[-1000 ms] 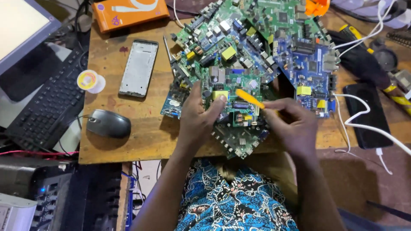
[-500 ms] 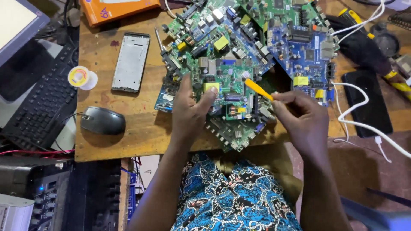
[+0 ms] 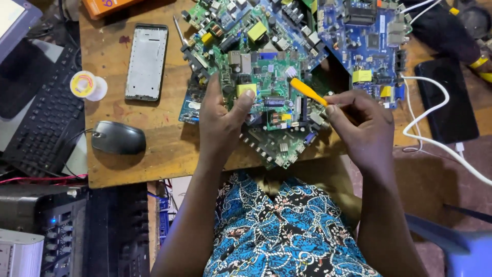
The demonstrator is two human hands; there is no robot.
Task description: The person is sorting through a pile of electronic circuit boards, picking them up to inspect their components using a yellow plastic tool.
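A green circuit board (image 3: 266, 77) lies on top of a pile of boards at the near edge of a wooden table (image 3: 154, 149). My left hand (image 3: 223, 120) rests flat on the board's left side, thumb by a yellow part. My right hand (image 3: 361, 125) pinches a yellow-handled brush (image 3: 306, 91) whose pale bristle tip touches the middle of the green board.
A blue circuit board (image 3: 369, 36) lies at the back right. A phone back frame (image 3: 147, 61), a solder spool (image 3: 84, 84), a black mouse (image 3: 119, 137) and a keyboard (image 3: 41, 123) sit to the left. A black phone (image 3: 446, 100) and a white cable (image 3: 435, 149) lie on the right.
The view has shifted closer and slightly down the table. My right hand has moved the brush a little across the green board; my left hand stays pressed on it.
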